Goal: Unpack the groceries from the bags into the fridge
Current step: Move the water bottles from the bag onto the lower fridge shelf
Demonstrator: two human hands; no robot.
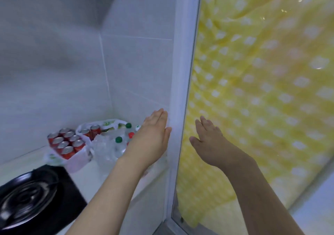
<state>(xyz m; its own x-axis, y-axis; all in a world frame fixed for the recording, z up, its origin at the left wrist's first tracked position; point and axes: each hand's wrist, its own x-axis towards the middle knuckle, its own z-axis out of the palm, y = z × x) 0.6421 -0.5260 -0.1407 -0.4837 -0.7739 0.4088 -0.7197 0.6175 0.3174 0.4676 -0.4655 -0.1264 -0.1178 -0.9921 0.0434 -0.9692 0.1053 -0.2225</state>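
Two plastic grocery bags sit on the white counter in the tiled corner. One bag (75, 160) holds several red soda cans (66, 142). The clear bag (104, 150) beside it holds several water bottles with green and red caps (118, 139). My left hand (151, 137) is stretched out with straight fingers, in front of the bottles and close to the white frame (178, 108). My right hand (207, 139) is also flat and empty, held out before the yellow dotted cloth (262, 90). No fridge is in view.
A black gas hob (32, 196) with a round burner fills the lower left of the counter. Grey-white wall tiles rise behind the bags. The white frame runs top to bottom between the tiled corner and the yellow cloth.
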